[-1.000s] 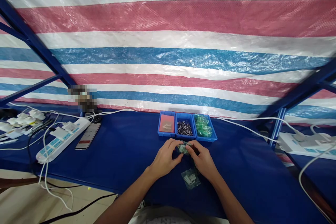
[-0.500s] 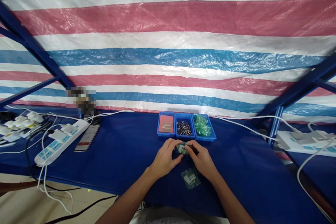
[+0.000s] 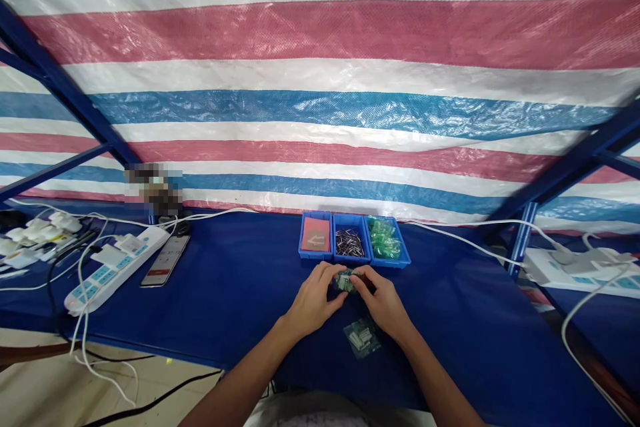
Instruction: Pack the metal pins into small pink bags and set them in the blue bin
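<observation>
My left hand (image 3: 314, 298) and my right hand (image 3: 381, 300) hold a small greenish clear plastic bag (image 3: 345, 281) between their fingertips, just in front of the blue bins. Pale pieces show through its film, partly hidden by my fingers. Both hands are closed on the bag, the left at its left side and the right at its right edge. On the table below my right hand lies another small clear bag (image 3: 362, 338) with several white stick-like pieces in it.
Three blue bins stand behind my hands: one with pink sheets (image 3: 315, 233), one with dark metal screws or nails (image 3: 350, 243), one with green plastic bags (image 3: 384, 239). Left are a phone (image 3: 166, 261) and a power strip (image 3: 117, 273) with cables; another strip (image 3: 590, 273) is right.
Both hands stay at the bag with almost the same grip; the fingers shift only slightly. The whole view has moved a little.
</observation>
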`<state>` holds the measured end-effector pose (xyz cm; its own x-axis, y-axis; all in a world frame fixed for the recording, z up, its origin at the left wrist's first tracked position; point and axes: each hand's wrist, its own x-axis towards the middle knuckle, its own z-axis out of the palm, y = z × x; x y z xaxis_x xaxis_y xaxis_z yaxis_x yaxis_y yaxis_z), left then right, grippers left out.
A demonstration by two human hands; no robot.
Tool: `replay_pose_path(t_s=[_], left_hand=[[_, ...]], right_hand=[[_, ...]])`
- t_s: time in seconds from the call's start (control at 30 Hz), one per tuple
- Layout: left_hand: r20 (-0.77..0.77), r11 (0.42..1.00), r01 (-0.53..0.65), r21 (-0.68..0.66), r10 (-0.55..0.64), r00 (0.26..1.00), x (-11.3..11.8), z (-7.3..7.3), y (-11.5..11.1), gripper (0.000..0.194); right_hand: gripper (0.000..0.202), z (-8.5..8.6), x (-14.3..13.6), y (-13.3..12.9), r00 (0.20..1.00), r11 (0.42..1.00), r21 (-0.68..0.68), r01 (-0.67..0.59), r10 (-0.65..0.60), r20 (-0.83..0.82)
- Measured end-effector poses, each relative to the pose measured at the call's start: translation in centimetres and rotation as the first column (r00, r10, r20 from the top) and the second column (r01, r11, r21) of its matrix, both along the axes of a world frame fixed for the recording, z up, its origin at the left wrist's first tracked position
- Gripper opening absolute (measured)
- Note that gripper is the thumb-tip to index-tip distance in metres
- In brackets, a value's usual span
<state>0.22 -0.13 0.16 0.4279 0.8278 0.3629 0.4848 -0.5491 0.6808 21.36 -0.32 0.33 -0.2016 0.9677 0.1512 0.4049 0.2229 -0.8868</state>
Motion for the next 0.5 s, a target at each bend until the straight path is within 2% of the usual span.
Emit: replay_pose_path(t_s=[0.23, 0.5], left_hand=[[0.014, 1.000, -0.006, -0.007, 0.006, 1.000, 0.06, -0.18, 0.04, 0.057], [0.022, 1.000, -0.001, -0.017, 0.001, 1.000, 0.04, 0.13, -0.04, 0.058]], right_hand=[[0.033, -0.31, -0.10, -0.03, 0.999, 0.998, 0.025, 0.053, -0.053, 0.013], [0.037, -0.38, -0.23, -0.03, 0.998, 0.998, 0.025, 0.052, -0.052, -0.027]])
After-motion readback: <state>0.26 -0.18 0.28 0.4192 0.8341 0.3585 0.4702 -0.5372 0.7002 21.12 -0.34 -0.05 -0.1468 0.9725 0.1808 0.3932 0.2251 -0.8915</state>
